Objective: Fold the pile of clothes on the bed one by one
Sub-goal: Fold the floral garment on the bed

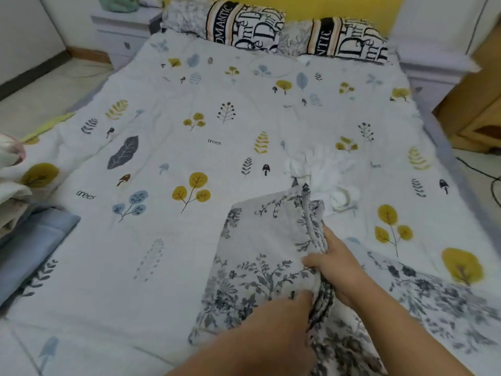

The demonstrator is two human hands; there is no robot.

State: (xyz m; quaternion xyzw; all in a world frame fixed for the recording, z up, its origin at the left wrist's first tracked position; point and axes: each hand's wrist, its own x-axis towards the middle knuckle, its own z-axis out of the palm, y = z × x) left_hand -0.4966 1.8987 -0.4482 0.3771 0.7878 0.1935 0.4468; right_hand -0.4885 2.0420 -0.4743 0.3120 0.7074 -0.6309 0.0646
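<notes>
Two hands on a floral garment at the near edge of the bed

Both hands work the same piece; left hand [273, 318] comes in from bottom centre, fingers curled into the bunched fold of the grey floral garment [260, 248], gripping it; right hand [334, 263] sits just beyond and to the right, thumb on top of the cloth and fingers wrapped round the gathered edge, pinching it; the two hands nearly touch across the fold; the garment is pale grey with dark blue-grey flower sprays, its left part lying flat on the bedspread [151, 147], its right part trailing off towards the bottom right corner; a dark-patterned ridge of cloth runs up from the right hand to a point further up the bed.

Just past that point lies a crumpled white garment [322, 175], touching the tip of the floral one; at the near left edge a folded blue-grey item [35, 240] rests on the bed, and beside it, further left, a heap of pale cloth [10, 185] partly out of frame; the bedspread is white with yellow trees, grey leaves, small mushrooms and the word "trees"; at the far end two pillows [273, 28] with black lettering lie side by side against a yellow headboard [311, 5]; a white nightstand [122, 31] stands far left; a wooden cabinet [477, 112] far right; dark cable [485, 175] on the floor at right.
</notes>
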